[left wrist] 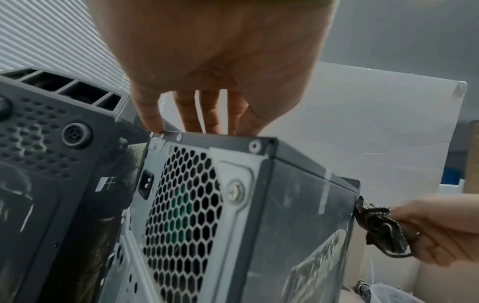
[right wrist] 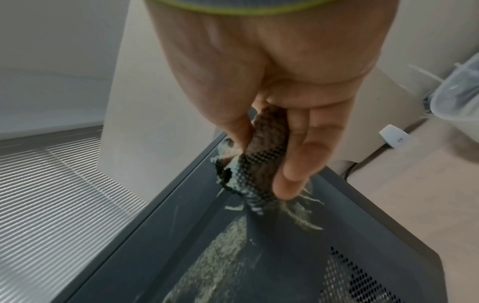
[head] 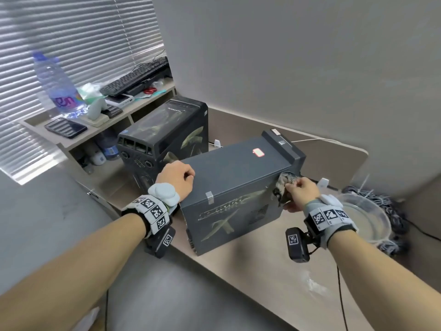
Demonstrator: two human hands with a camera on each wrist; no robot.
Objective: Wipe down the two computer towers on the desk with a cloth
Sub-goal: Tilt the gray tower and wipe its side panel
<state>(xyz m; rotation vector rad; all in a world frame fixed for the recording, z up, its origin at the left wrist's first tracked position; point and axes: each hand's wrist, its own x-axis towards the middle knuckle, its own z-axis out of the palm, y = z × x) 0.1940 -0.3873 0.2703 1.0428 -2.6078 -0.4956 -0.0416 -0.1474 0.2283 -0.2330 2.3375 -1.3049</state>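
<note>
A dark grey tower stands on the desk, its vented rear toward me. My left hand grips its top rear corner, fingers curled over the edge. My right hand pinches a crumpled dark checked cloth against the upper front part of the tower's right side panel, which carries pale streaks. The right wrist view shows the cloth between thumb and fingers. A second, black tower stands just behind and left, close beside the first.
A clear plastic basin sits on the desk right of the tower, with a tangle of cables behind it. A shelf unit at the left holds a water bottle and keyboards. A partition wall rises behind the desk.
</note>
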